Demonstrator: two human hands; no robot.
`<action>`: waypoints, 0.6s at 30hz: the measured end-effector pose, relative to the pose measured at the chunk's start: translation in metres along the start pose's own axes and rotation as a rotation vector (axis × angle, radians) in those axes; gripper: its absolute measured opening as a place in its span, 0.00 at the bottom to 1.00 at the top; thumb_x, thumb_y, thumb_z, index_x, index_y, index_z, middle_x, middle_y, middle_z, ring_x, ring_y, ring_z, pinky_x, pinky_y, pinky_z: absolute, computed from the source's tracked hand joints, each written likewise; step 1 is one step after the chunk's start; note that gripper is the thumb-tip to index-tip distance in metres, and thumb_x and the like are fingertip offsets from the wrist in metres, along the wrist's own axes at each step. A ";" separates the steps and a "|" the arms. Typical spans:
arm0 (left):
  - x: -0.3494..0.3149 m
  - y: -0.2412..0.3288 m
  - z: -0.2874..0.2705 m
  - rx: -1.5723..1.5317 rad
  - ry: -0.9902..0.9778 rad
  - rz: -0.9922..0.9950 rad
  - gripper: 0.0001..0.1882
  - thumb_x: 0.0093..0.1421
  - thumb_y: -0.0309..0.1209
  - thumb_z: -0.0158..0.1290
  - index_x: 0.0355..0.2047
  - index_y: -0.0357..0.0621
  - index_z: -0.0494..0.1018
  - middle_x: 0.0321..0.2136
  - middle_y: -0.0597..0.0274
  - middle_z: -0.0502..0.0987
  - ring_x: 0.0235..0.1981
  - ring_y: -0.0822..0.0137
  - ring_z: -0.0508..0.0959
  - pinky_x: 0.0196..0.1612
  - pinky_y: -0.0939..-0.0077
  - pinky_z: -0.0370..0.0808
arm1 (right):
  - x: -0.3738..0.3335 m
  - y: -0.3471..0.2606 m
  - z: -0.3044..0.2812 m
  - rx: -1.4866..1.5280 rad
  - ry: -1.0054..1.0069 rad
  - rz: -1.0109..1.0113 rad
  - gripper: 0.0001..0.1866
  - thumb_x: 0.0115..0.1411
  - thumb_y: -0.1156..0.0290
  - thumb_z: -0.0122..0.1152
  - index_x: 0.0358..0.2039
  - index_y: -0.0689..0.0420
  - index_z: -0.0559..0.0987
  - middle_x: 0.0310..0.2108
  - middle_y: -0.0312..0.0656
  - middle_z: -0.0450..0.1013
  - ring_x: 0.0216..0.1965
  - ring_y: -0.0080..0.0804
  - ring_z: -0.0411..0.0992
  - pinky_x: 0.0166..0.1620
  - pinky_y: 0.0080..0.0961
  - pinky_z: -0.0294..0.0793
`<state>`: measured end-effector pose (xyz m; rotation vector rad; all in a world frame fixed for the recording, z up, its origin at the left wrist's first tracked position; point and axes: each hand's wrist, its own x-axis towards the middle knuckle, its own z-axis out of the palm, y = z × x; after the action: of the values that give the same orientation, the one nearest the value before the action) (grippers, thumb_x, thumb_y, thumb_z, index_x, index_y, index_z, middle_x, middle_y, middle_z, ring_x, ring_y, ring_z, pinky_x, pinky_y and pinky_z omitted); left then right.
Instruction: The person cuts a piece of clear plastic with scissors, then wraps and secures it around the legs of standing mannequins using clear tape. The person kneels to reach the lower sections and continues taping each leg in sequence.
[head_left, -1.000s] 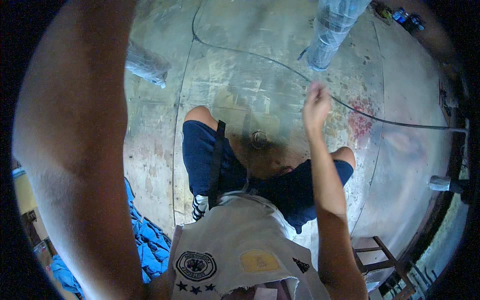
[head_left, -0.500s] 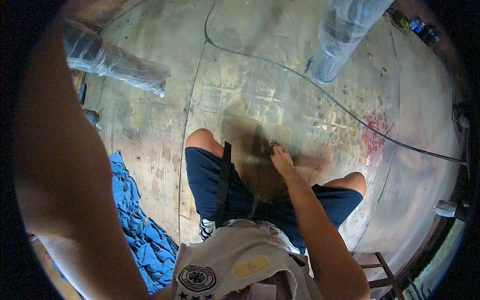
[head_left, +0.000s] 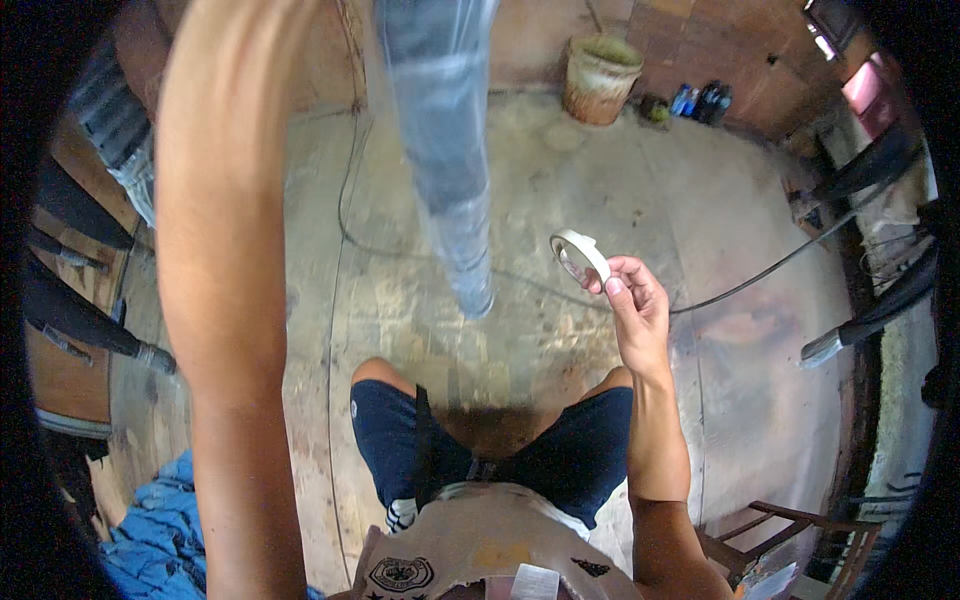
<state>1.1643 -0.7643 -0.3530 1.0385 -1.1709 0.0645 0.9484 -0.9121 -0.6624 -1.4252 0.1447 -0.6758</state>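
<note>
My right hand [head_left: 640, 300] is raised over the floor, its thumb and fingers pinching a narrow, pale roll of tape [head_left: 580, 258]. The roll is held up on edge, with its round hole showing. My left forearm [head_left: 225, 200] reaches up through the left part of the view and leaves it at the top, so that hand is hidden. Just right of that arm hangs a bluish-grey leg or post wrapped in clear plastic film [head_left: 440, 160], its lower end in front of my knees.
A black cable [head_left: 760, 280] curves across the worn board floor [head_left: 560, 350]. Crumpled blue cloth [head_left: 160, 530] lies at lower left. A stained bucket [head_left: 600, 80] and several bottles [head_left: 705, 100] stand at the far wall. Dark legs [head_left: 860, 320] with wrapped ends jut in at right, near a wooden frame [head_left: 780, 540].
My right hand has come up from the floor with the tape roll in it. The view has tilted up toward the far wall, and my left arm now reaches up higher.
</note>
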 end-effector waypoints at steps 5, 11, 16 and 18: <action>0.008 0.006 -0.011 0.013 -0.031 -0.124 0.09 0.58 0.30 0.57 0.21 0.44 0.74 0.16 0.70 0.71 0.16 0.76 0.70 0.22 0.78 0.66 | 0.017 -0.083 0.024 -0.050 -0.028 -0.135 0.21 0.66 0.81 0.60 0.58 0.69 0.74 0.44 0.44 0.79 0.45 0.28 0.77 0.53 0.26 0.76; 0.006 0.006 -0.019 -0.002 0.022 -0.232 0.11 0.59 0.30 0.59 0.37 0.35 0.80 0.19 0.70 0.73 0.19 0.77 0.71 0.24 0.79 0.66 | 0.030 -0.138 0.049 -0.164 0.012 -0.363 0.19 0.67 0.80 0.59 0.58 0.69 0.74 0.45 0.45 0.80 0.47 0.29 0.78 0.54 0.28 0.76; 0.006 0.010 -0.020 0.033 -0.051 -0.182 0.07 0.59 0.30 0.56 0.26 0.41 0.76 0.36 0.60 0.84 0.24 0.78 0.74 0.29 0.78 0.73 | 0.056 -0.149 0.051 0.077 0.033 -0.504 0.18 0.69 0.79 0.56 0.58 0.68 0.72 0.47 0.44 0.78 0.52 0.33 0.75 0.60 0.35 0.73; 0.003 0.011 -0.017 0.051 -0.030 -0.198 0.07 0.58 0.29 0.54 0.25 0.41 0.74 0.38 0.58 0.84 0.21 0.79 0.72 0.26 0.79 0.72 | 0.069 -0.149 0.053 0.344 -0.002 -0.526 0.18 0.70 0.77 0.56 0.59 0.66 0.70 0.48 0.44 0.77 0.54 0.35 0.75 0.63 0.39 0.72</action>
<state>1.1722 -0.7481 -0.3438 1.1992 -1.0931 -0.0780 0.9788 -0.9006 -0.4931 -1.1313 -0.3478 -1.0721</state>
